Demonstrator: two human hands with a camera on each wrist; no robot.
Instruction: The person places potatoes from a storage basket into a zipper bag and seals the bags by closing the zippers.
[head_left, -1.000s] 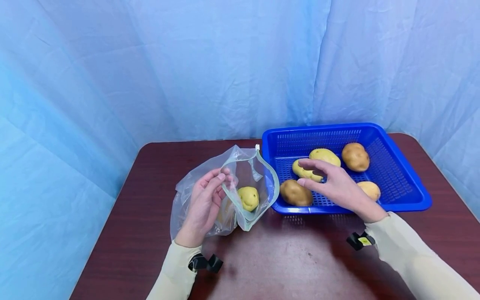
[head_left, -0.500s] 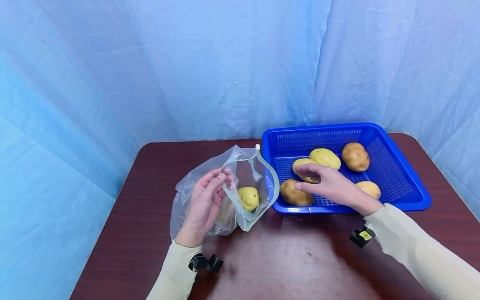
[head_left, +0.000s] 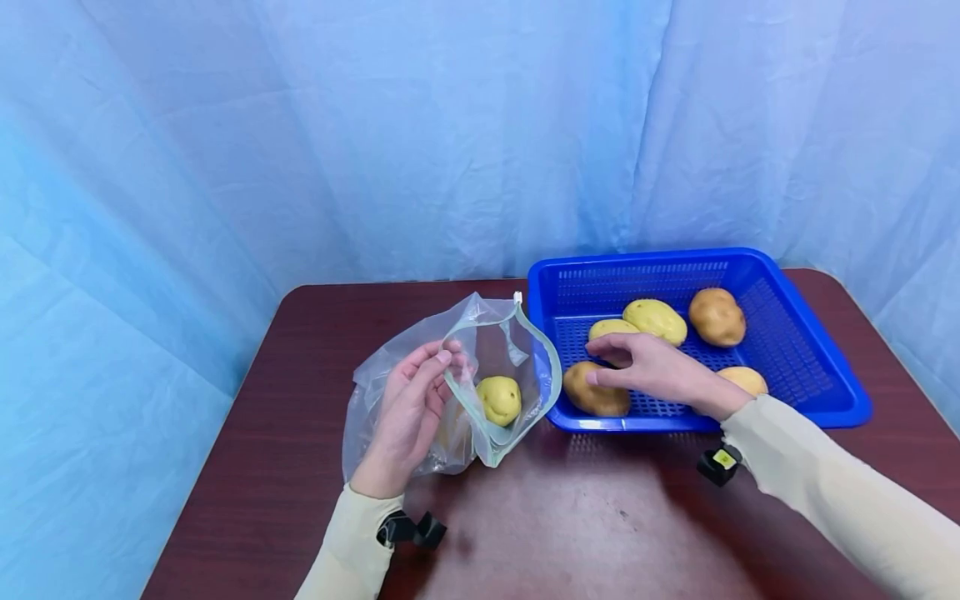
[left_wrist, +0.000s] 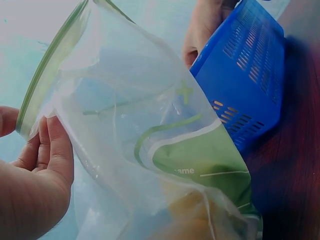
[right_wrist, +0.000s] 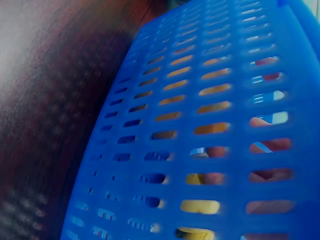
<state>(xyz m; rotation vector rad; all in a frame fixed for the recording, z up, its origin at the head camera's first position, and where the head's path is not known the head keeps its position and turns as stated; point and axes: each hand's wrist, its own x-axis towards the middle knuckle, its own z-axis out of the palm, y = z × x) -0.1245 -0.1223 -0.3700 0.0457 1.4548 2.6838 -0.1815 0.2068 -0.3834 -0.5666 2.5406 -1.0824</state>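
Observation:
My left hand (head_left: 405, 408) pinches the near rim of a clear zip-lock bag (head_left: 382, 358) between thumb and fingers. The bag's mouth gapes toward the right, and a yellow potato (head_left: 498, 400) shows inside it. In the left wrist view the bag (left_wrist: 165, 100) has a green printed panel, with a blurred yellowish shape behind the plastic. My right hand (head_left: 663, 371) is in the blue basket (head_left: 817, 350), fingers spread from the thumb. Its fingers lie over a yellow potato (head_left: 611, 327), its thumb by a brown potato (head_left: 596, 392). Contact with either cannot be told.
Another yellow potato (head_left: 656, 321) and a brown one (head_left: 717, 317) lie toward the basket's back. A pale potato (head_left: 744, 380) is partly behind my right wrist. The dark red table (head_left: 525, 533) carries everything, and a blue curtain (head_left: 450, 142) hangs behind.
My right hand has lowered slightly and shifted left over the near potatoes, its thumb and fingers drawing a little closer together. The left hand keeps its hold on the zip-lock bag.

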